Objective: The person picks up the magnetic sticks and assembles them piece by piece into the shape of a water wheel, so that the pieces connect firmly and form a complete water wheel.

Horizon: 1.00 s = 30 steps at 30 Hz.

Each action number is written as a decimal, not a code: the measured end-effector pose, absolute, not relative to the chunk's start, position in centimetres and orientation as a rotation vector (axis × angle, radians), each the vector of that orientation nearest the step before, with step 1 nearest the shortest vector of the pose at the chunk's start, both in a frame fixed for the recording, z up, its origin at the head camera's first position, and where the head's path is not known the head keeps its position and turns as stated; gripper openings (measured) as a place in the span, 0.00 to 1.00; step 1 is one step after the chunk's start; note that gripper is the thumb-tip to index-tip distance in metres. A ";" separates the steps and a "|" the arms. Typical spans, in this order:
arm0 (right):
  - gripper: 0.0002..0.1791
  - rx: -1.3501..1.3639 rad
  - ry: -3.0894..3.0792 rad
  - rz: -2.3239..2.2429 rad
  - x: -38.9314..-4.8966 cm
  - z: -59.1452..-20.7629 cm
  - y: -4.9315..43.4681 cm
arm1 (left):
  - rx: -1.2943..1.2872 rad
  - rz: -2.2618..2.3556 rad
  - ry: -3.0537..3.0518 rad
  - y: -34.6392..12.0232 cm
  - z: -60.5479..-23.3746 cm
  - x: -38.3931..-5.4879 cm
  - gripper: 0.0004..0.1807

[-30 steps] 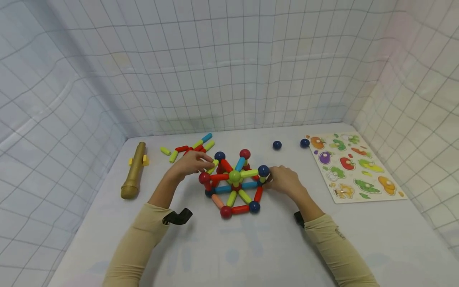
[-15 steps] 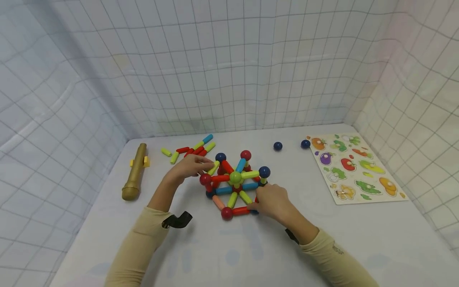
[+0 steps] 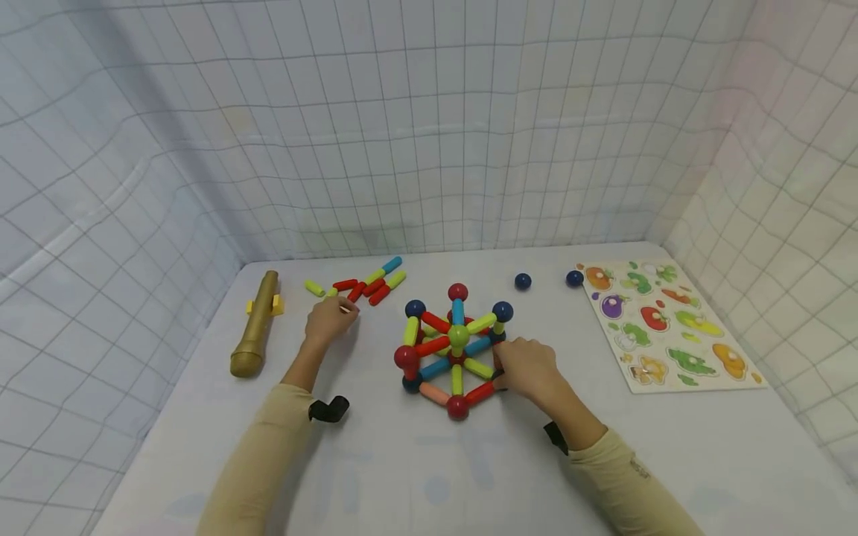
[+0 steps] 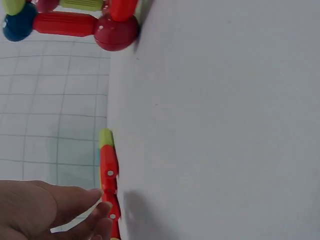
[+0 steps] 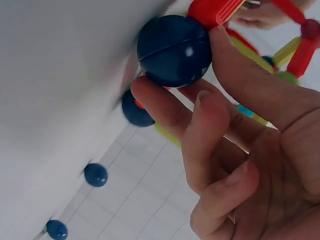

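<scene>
A magnetic stick-and-ball frame (image 3: 459, 336) stands mid-table, with red, lime and blue sticks joined by red, dark blue and green balls. My right hand (image 3: 529, 365) is at its near right corner. In the right wrist view, thumb and index finger pinch a dark blue ball (image 5: 174, 51) joined to a red stick (image 5: 212, 11). My left hand (image 3: 328, 320) is apart from the frame, beside loose sticks (image 3: 375, 286) at the back left. Its fingers are loosely bent, with nothing visible between them. In the left wrist view, its fingertips overlap red sticks (image 4: 109, 167); contact cannot be told.
Two loose dark blue balls (image 3: 523, 281) lie behind the frame on the right. A vegetable puzzle board (image 3: 630, 365) is at the far right. To the left lies a gold tube-like toy (image 3: 258, 324) with yellow pieces. Grid-patterned cloth walls (image 3: 429, 149) enclose the table's back and sides.
My left hand has left the frame and moved left to the loose sticks. My right hand has shifted to the near corner ball, and the frame has turned counterclockwise.
</scene>
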State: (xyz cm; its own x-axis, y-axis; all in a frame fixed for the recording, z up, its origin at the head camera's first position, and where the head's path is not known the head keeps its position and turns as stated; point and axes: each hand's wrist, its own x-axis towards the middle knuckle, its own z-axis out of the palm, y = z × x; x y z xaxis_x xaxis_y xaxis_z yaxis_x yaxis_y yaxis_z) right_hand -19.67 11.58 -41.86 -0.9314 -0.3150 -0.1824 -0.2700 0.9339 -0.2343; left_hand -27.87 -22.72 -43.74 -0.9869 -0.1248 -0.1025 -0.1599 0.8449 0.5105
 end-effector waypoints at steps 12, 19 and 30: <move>0.11 -0.346 2.945 -0.369 -21.9 -43.1 12.9 | -0.061 0.462 3.136 -19.2 -44.9 -32.2 0.17; 0.11 -0.289 2.962 -0.385 -22.7 -43.5 12.4 | -0.080 0.373 3.065 -19.5 -44.7 -31.9 0.20; 0.09 -0.300 3.033 -0.341 -24.1 -43.3 13.2 | -0.141 0.503 2.945 -20.8 -43.1 -29.2 0.24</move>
